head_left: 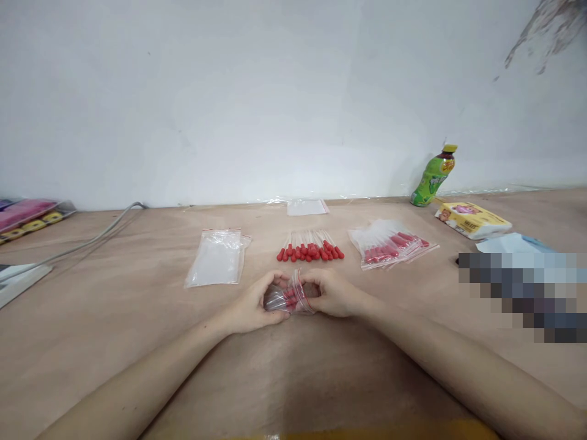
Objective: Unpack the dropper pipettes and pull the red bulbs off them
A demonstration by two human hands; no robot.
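Between my hands, low over the table, is a clear zip bag (300,304) with several red-bulbed droppers (290,298) inside, their clear stems pointing left. My left hand (266,305) curls around the stem end of the bag. At the bag's zip end, my right hand (328,292) pinches the plastic with thumb and fingers. Just beyond my hands lies a row of loose droppers (309,251), red bulbs toward me. To the right sits a pile of filled zip bags (389,244) holding more droppers. Flat zip bags (217,256) lie stacked on the left.
Another flat bag (307,208) lies by the wall. At the right are a green bottle (431,179), a yellow tissue pack (474,220) and a light blue item (518,244), beside a blurred-out patch. A grey cable (107,227) and pink packages (32,215) are at the left.
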